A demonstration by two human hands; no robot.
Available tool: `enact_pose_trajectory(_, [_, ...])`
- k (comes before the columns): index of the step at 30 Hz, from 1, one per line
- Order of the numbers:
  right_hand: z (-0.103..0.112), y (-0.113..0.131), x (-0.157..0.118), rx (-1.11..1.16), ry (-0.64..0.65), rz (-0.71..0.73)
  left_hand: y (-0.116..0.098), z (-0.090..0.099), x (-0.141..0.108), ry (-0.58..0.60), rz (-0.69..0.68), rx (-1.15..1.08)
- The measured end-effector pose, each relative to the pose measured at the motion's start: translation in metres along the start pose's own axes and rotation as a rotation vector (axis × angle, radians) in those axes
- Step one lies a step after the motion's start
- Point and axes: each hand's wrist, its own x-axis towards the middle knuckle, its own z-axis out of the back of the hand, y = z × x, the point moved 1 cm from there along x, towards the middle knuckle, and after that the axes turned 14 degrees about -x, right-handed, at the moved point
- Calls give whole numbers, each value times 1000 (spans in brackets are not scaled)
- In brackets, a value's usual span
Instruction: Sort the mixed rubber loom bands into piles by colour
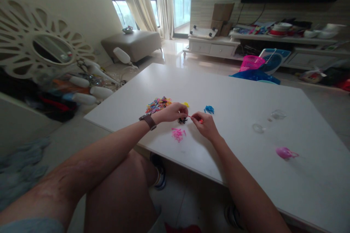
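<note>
Over the table's near middle, my left hand (179,111) and my right hand (203,123) face each other with fingertips pinched. A thin small red rubber band (189,116) runs between them, one end in each pinch. Under my left fingers lies a little black pile (182,120). Partly hidden by my right hand is a red pile (201,121). Left of my hands spreads a large mixed-colour pile (158,105) of similar small bands. A yellow pile (186,104) shows behind my left hand, a blue pile (209,109) sits beyond my right, and a pink pile (178,134) lies nearer me.
All the piles rest on a white table (235,98). Toward its right side are a pink object (286,153), a clear round item (257,128) and a crumpled clear piece (278,114). A pink basket (251,63) stands past the far edge.
</note>
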Motion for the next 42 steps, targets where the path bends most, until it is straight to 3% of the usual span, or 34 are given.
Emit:
enact_pose_trajectory(8, [10, -6, 2, -63, -151, -115, 3, 24, -1, -130, -1, 56])
enact_pose_trajectory(14, [-3, 2, 0, -7, -60, -19, 1, 7, 3, -13, -26, 21])
enact_pose_trajectory(17, [0, 2, -1, 1, -73, -9, -3, 0, 4, 1, -32, 16])
enact_pose_trajectory(21, [5, 0, -1, -18, -103, -27, -4, 4, 3, -14, -6, 2])
enact_pose_trajectory(31, [-1, -3, -2, -44, -45, 16, 9, 7, 1, 9, 13, 1])
enact_pose_trajectory(42, [-4, -6, -2, -75, 11, 51, 6, 5, 1, 31, 29, 7])
